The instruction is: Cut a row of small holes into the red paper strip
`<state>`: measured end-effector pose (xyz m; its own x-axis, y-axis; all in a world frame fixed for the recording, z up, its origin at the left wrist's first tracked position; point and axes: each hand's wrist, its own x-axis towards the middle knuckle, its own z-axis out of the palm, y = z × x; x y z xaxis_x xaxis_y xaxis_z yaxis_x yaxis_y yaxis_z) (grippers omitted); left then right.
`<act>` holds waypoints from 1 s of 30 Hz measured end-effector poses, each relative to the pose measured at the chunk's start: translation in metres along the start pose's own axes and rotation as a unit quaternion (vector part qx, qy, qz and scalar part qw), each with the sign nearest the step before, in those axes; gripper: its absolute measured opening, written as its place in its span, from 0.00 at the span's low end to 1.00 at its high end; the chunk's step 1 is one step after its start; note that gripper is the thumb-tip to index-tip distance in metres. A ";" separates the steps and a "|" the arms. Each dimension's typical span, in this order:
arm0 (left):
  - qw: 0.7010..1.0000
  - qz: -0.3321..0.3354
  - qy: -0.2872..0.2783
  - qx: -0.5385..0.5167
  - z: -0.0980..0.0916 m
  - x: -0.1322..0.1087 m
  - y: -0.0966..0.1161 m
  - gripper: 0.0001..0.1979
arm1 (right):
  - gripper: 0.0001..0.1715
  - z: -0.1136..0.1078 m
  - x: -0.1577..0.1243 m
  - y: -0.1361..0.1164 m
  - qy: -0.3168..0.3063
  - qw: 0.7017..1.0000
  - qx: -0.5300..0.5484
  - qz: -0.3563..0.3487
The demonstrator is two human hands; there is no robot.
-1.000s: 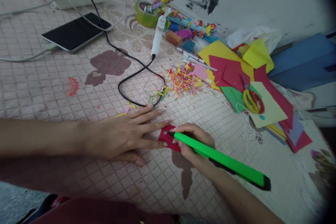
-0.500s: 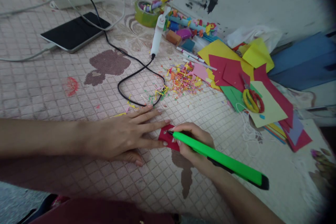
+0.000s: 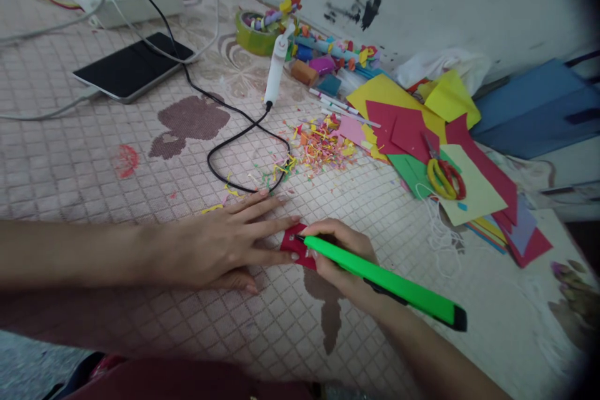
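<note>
My left hand [image 3: 220, 244] lies flat on the quilted cover, fingers stretched out, with its fingertips pressing down the left edge of a small red paper piece [image 3: 294, 244]. My right hand [image 3: 344, 259] is closed around a bright green utility knife [image 3: 382, 281]. The knife's tip rests on the red piece, close to my left fingertips. Much of the red piece is hidden under both hands.
A heap of coloured paper sheets [image 3: 422, 131] with yellow and red scissors [image 3: 445, 178] lies to the right. Paper scraps [image 3: 321, 144], a white glue gun [image 3: 274, 72] with a black cord [image 3: 234, 131], a tape roll [image 3: 253, 34], pens and a tablet [image 3: 134, 65] lie farther back.
Both hands and the knife keep their hold on the red piece. The view has shifted slightly, so everything sits a little lower and to the left.
</note>
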<state>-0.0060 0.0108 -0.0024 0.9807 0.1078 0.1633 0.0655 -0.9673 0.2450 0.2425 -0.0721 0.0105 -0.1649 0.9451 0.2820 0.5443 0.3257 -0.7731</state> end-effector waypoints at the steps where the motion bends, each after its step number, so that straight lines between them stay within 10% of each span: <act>1: 1.000 -0.003 0.003 0.002 0.001 0.000 0.001 0.33 | 0.18 0.001 -0.001 0.001 -0.001 1.000 -0.001 -0.007; 30: 0.996 -0.041 0.046 0.057 0.010 0.000 0.014 0.28 | 0.14 0.001 -0.001 0.005 0.048 0.999 0.011 -0.005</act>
<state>-0.0031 -0.0045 -0.0083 0.9504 0.2031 0.2354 0.1703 -0.9735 0.1523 0.2444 -0.0713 0.0056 -0.0899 0.9354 0.3420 0.5247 0.3364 -0.7820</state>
